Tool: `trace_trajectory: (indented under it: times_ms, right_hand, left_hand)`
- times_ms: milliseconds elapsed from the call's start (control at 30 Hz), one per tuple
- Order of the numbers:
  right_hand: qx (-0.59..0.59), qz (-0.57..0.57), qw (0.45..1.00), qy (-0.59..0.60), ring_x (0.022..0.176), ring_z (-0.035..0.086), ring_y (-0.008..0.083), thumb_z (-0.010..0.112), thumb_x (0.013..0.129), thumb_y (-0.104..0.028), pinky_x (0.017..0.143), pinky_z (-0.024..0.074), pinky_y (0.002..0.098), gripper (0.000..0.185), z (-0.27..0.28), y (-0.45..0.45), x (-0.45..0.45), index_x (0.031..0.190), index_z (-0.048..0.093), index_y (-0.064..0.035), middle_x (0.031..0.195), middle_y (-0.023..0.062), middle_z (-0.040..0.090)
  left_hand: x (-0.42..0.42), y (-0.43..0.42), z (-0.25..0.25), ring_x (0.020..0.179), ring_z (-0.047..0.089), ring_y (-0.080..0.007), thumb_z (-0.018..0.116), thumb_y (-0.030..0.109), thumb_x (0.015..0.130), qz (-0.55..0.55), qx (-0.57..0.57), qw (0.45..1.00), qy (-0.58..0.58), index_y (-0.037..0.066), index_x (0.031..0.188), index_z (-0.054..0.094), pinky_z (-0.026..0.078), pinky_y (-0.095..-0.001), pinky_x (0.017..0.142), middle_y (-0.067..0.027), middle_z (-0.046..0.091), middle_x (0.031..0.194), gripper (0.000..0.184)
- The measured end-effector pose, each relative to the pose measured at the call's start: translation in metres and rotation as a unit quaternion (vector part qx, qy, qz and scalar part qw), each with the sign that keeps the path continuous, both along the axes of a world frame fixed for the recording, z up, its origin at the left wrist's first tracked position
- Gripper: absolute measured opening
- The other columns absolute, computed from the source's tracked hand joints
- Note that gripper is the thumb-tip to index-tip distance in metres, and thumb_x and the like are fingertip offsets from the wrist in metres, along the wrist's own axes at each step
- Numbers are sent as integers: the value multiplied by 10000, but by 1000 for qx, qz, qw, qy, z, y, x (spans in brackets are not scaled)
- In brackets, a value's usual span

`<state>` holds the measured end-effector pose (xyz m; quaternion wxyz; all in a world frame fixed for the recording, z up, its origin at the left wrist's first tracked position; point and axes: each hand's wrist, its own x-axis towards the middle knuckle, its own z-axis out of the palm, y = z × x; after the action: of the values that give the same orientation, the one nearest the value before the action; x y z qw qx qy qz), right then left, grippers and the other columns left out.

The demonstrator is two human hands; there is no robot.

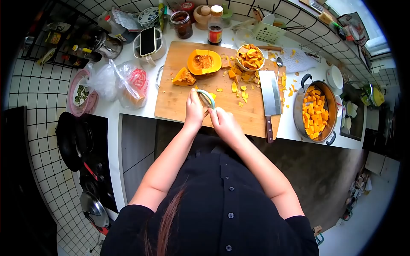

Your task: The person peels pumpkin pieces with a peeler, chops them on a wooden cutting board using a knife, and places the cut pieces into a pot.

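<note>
My left hand (194,110) and my right hand (226,123) meet over the front edge of a wooden cutting board (175,102). Between them is a pale green looped peeler (206,99). The left fingers close at its upper end, and the right fingers grip its lower end. A small orange-brown bit shows between the hands, too small to name. Beyond them lie a pumpkin half (204,62), cut side up with seeds, and a pumpkin wedge (183,77). Peel scraps (241,94) are scattered to the right. A cleaver (270,96) lies on the board's right side.
A bowl of peelings (250,57) stands at the board's back. At right, a steel pot (300,106) holds pumpkin cubes. Plastic bags (131,83) and a container with a phone (148,42) on it are at left. A jar (181,26) and bottle (215,32) line the back.
</note>
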<state>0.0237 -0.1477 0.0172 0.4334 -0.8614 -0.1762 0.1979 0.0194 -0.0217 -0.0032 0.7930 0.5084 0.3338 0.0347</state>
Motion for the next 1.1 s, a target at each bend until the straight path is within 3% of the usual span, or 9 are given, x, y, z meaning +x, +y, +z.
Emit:
trace_trajectory:
  times_ms: [167, 300, 367, 500, 533, 633, 767, 900, 1100]
  right_hand:
    - [-75, -5, 995, -67, 655, 607, 418, 501, 937, -303, 565, 490, 510, 329, -16, -8, 8, 795, 556, -11, 683, 240, 613]
    - [-115, -50, 981, -147, 639, 604, 398, 479, 948, -324, 592, 485, 486, 371, -93, -72, 39, 809, 573, 6, 739, 234, 615]
    - [-116, -141, 983, 26, 672, 611, 368, 475, 954, -298, 611, 460, 450, 354, -54, -72, 48, 797, 585, -1, 768, 210, 618]
    - [125, -136, 974, 132, 599, 522, 169, 512, 948, -344, 579, 415, 319, 382, -43, -49, 45, 754, 559, -18, 621, 46, 522]
    - [169, -114, 961, 187, 537, 426, 69, 520, 947, -359, 490, 359, 258, 345, -30, -41, 42, 804, 558, -47, 596, -30, 435]
    - [238, -82, 908, 335, 470, 361, 33, 529, 947, -339, 419, 292, 221, 280, -1, -26, 37, 853, 543, -76, 590, -58, 411]
    - [285, -86, 894, 335, 412, 313, 54, 541, 953, -290, 368, 246, 223, 231, 7, -15, 32, 863, 463, -92, 585, -37, 386]
    - [339, -99, 862, 364, 405, 293, 52, 536, 958, -284, 365, 224, 224, 232, 18, -11, 30, 857, 457, -90, 576, -38, 380]
    - [305, -84, 894, 318, 456, 331, 23, 495, 971, -323, 409, 261, 198, 263, 11, -5, 27, 863, 540, -88, 575, -66, 395]
  left_hand:
    - [-7, 1, -9, 610, 570, -141, 332, 426, 982, -24, 52, 996, 68, 135, 981, 476, 436, -230, 461, -47, 571, 843, 324]
    - [-5, 2, 33, 556, 568, -130, 363, 417, 979, -40, 41, 997, 45, 118, 939, 491, 424, -215, 443, -46, 579, 769, 327]
    - [-5, 21, 29, 517, 553, -124, 356, 422, 980, -84, 45, 995, 17, 107, 911, 498, 409, -208, 431, -44, 580, 733, 352]
    - [1, 35, 31, 495, 521, -104, 415, 420, 933, -197, -1, 976, 97, 93, 918, 523, 358, -192, 417, -72, 589, 730, 344]
    - [0, 36, 28, 500, 499, -88, 469, 364, 894, -207, -23, 975, 75, 95, 958, 530, 337, -188, 417, -74, 573, 743, 283]
    - [2, 34, 35, 505, 465, -69, 490, 282, 880, -261, -39, 963, 45, 99, 995, 531, 308, -188, 410, -53, 537, 749, 221]
    - [9, 35, 38, 502, 384, -29, 597, 262, 878, -311, -4, 950, -10, 101, 1062, 542, 279, -181, 433, 14, 497, 749, 250]
    - [10, 30, 27, 619, 471, -40, 630, 293, 879, -255, 64, 960, -96, 78, 1066, 566, 387, -181, 558, 18, 544, 802, 293]
    - [10, 9, 15, 760, 583, -124, 385, 346, 993, -74, -81, 989, -97, 65, 1083, 482, 495, -261, 655, -62, 588, 906, 311]
